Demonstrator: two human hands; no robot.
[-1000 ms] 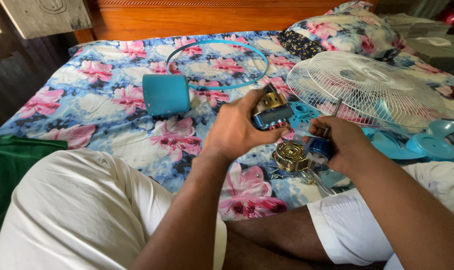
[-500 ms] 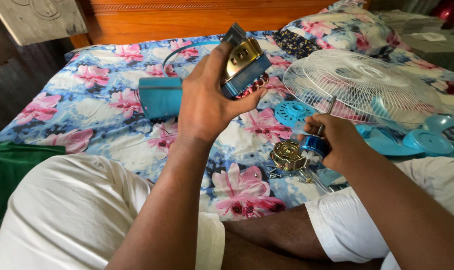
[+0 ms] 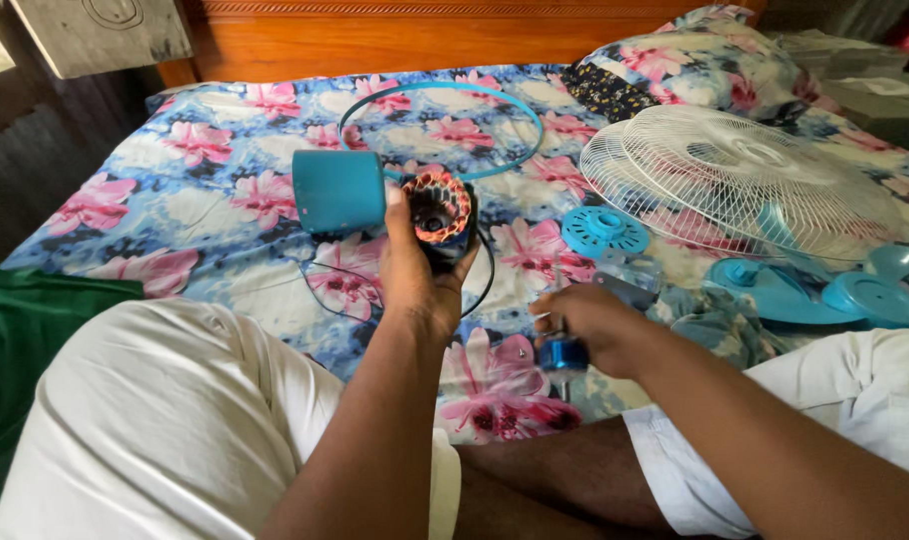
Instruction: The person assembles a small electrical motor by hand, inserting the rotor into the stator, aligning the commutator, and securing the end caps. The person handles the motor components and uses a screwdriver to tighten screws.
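My left hand [image 3: 415, 270] holds a fan motor stator [image 3: 439, 212] with orange and dark copper windings, lifted above the floral bedsheet [image 3: 215, 200]. A black wire [image 3: 485, 275] hangs from the motor. Lower and to the right, my right hand [image 3: 595, 325] grips a screwdriver with a blue handle [image 3: 563, 352], close to the sheet. A blue cylindrical motor cover [image 3: 339, 190] lies just left of the stator on the bed.
A white wire fan guard [image 3: 735, 180] lies at the right, with a blue vented disc [image 3: 605, 230] and blue fan blades [image 3: 835, 290] near it. A blue ring [image 3: 445, 95] rests toward the wooden headboard [image 3: 455, 35]. A floral pillow [image 3: 695, 60] sits back right, green cloth [image 3: 25, 340] left.
My left hand set down the earlier blue-and-metal part and now holds the wound stator lower, near the blue cover. My right hand shifted left and down, still gripping the screwdriver.
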